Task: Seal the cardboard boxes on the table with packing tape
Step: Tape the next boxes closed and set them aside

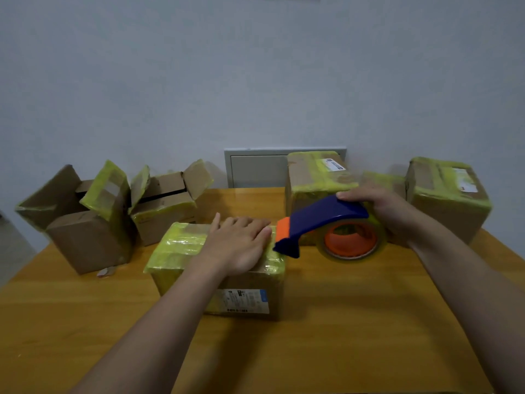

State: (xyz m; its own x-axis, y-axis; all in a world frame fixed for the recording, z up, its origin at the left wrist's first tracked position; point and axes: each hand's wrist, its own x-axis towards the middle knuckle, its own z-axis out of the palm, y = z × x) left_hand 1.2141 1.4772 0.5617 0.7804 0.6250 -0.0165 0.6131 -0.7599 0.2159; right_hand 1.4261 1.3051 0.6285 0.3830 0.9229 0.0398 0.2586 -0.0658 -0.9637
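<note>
A small cardboard box (181, 251), its top covered in yellowish tape, sits at the middle of the wooden table (341, 322). My left hand (240, 245) lies flat on the box's top, fingers straight, pressing near its right edge. My right hand (380, 209) grips a blue tape dispenser (321, 220) with an orange blade guard and an orange-cored tape roll (350, 240). The dispenser's nose touches the box's upper right edge, just beside my left fingertips.
Two open boxes (85, 223) (167, 206) with raised flaps stand at the back left. Two taped shut boxes (315, 177) (451, 194) stand at the back right. A grey wall panel (255, 169) is behind the table. A paper scrap (106, 271) lies by the left box.
</note>
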